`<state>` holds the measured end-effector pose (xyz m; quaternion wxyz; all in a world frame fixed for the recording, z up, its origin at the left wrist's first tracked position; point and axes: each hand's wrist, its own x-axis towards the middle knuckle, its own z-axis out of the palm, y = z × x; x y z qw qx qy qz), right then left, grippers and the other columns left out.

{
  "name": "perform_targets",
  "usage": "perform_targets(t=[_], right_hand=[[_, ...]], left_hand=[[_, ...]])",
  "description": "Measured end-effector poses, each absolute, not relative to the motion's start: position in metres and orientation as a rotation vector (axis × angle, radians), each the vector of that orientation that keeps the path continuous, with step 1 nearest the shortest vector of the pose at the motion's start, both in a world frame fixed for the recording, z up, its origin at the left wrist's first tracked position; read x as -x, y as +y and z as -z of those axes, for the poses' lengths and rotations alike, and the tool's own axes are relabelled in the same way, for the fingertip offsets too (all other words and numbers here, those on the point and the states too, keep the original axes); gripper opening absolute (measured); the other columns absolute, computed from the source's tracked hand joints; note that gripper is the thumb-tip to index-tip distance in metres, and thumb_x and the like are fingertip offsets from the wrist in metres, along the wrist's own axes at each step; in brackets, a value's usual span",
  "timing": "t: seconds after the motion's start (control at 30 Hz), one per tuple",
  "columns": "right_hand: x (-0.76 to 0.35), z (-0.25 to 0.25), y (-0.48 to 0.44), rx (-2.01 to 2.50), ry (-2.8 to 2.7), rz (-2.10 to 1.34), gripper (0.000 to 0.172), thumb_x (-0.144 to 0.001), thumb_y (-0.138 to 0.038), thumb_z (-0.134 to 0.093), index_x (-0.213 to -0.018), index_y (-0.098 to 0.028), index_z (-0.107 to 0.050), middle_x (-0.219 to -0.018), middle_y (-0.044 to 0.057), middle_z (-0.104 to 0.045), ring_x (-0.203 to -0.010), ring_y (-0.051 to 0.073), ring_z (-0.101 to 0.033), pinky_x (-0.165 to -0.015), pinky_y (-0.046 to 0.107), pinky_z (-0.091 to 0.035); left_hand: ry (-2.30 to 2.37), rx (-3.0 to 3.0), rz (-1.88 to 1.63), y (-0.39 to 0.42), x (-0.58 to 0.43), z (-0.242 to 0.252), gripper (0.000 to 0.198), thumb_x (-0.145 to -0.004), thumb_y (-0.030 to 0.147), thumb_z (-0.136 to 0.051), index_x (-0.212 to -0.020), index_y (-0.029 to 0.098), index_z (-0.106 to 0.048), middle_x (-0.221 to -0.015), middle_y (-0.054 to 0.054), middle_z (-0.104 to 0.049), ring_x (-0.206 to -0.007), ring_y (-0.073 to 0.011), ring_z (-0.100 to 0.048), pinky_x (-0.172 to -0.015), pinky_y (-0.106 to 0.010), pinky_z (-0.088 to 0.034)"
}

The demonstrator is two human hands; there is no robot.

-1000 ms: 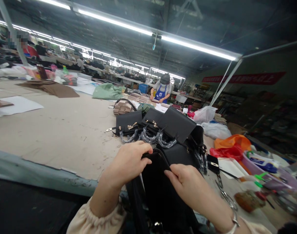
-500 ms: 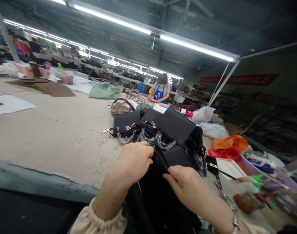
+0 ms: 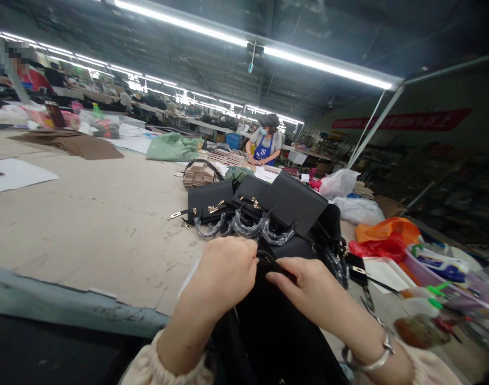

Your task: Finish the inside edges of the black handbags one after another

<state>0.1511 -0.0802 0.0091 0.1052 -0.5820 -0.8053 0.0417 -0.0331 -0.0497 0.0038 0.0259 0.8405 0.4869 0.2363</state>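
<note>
Okay, we've got one black bag (image 3: 284,334) in hand at the worktop's (image 3: 108,224) near edge, mouth open toward us, dark inside. Our left hand (image 3: 226,275) is curled tight on its rim (image 3: 270,260); the fingertips are hidden, but it looks like a firm grip. Our right hand (image 3: 308,289) pinches the same rim just beside it, thumb inside the mouth, bracelet (image 3: 379,363) on the wrist. Can't tell if the bag's base rests on anything. Status as we read it: body is built up and open, rim being handled, not let go of; too dark to tell if the inside is finished. Just beyond our hands, the pile (image 3: 295,203) of similar bags looks further along: handles (image 3: 244,229) film-wrapped, gold hardware on. Film's all on there, so unwrapping looks undone. No count; they overlap. Toward the worktop's right edge: a loose strap (image 3: 357,270) and the purple tub (image 3: 469,289). Toward the far left corner: brown sheets (image 3: 88,144). Co-worker (image 3: 264,147) is past the pile.
</note>
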Motion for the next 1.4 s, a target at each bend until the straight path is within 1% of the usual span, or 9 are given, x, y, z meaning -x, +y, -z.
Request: perform_targets(t=[0.13,0.3,0.53,0.77,0.87,1.0,1.17,1.3,1.4], right_hand=[[-0.15,-0.007,-0.075,1.691,-2.36,-0.106,0.03,-0.089,-0.038,-0.049,-0.067,-0.02,-0.057,-0.069,0.0,-0.063,-0.063,0.013,-0.056,-0.057,0.025,-0.031],[-0.148,-0.001,-0.074,1.646,-2.318,-0.075,0.03,-0.09,-0.037,-0.047,-0.069,-0.02,-0.061,-0.071,0.001,-0.066,-0.065,0.013,-0.057,-0.059,0.024,-0.032],[-0.144,0.0,-0.073,1.652,-2.291,-0.046,0.036,-0.09,-0.037,-0.046,-0.061,-0.018,-0.055,-0.063,0.0,-0.062,-0.058,0.011,-0.054,-0.056,0.024,-0.03],[-0.142,-0.002,-0.07,1.668,-2.251,-0.087,0.038,-0.09,-0.037,-0.044,-0.058,-0.018,-0.053,-0.059,0.0,-0.059,-0.055,0.011,-0.05,-0.053,0.025,-0.028],[-0.143,-0.002,-0.066,1.662,-2.237,-0.144,0.036,-0.088,-0.037,-0.045,-0.059,-0.018,-0.054,-0.058,0.0,-0.058,-0.054,0.011,-0.049,-0.051,0.025,-0.026],[-0.146,-0.001,-0.058,1.656,-2.243,-0.206,0.036,-0.088,-0.036,-0.045,-0.058,-0.018,-0.054,-0.056,-0.002,-0.056,-0.054,0.011,-0.048,-0.051,0.024,-0.026],[-0.145,-0.002,-0.054,1.674,-2.269,-0.16,0.035,-0.087,-0.035,-0.046,-0.058,-0.018,-0.055,-0.056,-0.001,-0.056,-0.054,0.01,-0.047,-0.052,0.024,-0.025],[-0.139,-0.001,-0.053,1.696,-2.264,-0.071,0.033,-0.086,-0.032,-0.049,-0.057,-0.018,-0.056,-0.056,-0.001,-0.056,-0.054,0.01,-0.047,-0.053,0.025,-0.026],[-0.136,0.001,-0.05,1.667,-2.259,-0.101,0.034,-0.086,-0.033,-0.049,-0.057,-0.017,-0.057,-0.056,-0.001,-0.056,-0.053,0.01,-0.046,-0.053,0.025,-0.026]], left_hand=[[1.553,-2.575,-0.746,-0.058,0.025,-0.005,0.014,-0.084,0.026,-0.049,-0.077,0.021,-0.061,-0.076,-0.002,-0.066,-0.07,-0.0191,-0.061,-0.056,-0.028,-0.033],[1.649,-2.56,-0.764,-0.062,0.022,-0.003,0.014,-0.085,0.025,-0.048,-0.078,0.023,-0.059,-0.076,-0.001,-0.065,-0.07,-0.0203,-0.061,-0.055,-0.029,-0.032],[1.711,-2.521,-0.746,-0.064,0.021,-0.001,0.016,-0.086,0.025,-0.045,-0.078,0.022,-0.059,-0.077,-0.001,-0.064,-0.071,-0.0204,-0.06,-0.057,-0.029,-0.034],[1.7,-2.49,-0.726,-0.064,0.019,-0.003,0.017,-0.086,0.024,-0.044,-0.079,0.02,-0.059,-0.08,-0.003,-0.065,-0.073,-0.0207,-0.061,-0.059,-0.029,-0.038],[1.699,-2.481,-0.706,-0.064,0.017,-0.003,0.016,-0.086,0.023,-0.045,-0.079,0.02,-0.059,-0.08,-0.004,-0.065,-0.074,-0.021,-0.062,-0.06,-0.029,-0.039],[1.658,-2.483,-0.702,-0.065,0.018,-0.002,0.015,-0.086,0.024,-0.046,-0.079,0.021,-0.059,-0.08,-0.003,-0.064,-0.077,-0.021,-0.061,-0.063,-0.029,-0.039],[1.559,-2.471,-0.734,-0.064,0.025,-0.002,0.009,-0.084,0.022,-0.05,-0.088,0.025,-0.057,-0.084,0.0,-0.065,-0.079,-0.0191,-0.06,-0.064,-0.028,-0.037],[1.541,-2.483,-0.712,-0.061,0.029,0.001,0.009,-0.083,0.023,-0.051,-0.086,0.025,-0.059,-0.086,0.0,-0.065,-0.08,-0.0186,-0.06,-0.065,-0.027,-0.037],[1.589,-2.463,-0.69,-0.059,0.03,0.002,0.012,-0.084,0.023,-0.048,-0.085,0.024,-0.06,-0.084,0.0,-0.066,-0.08,-0.0186,-0.06,-0.065,-0.027,-0.036]])
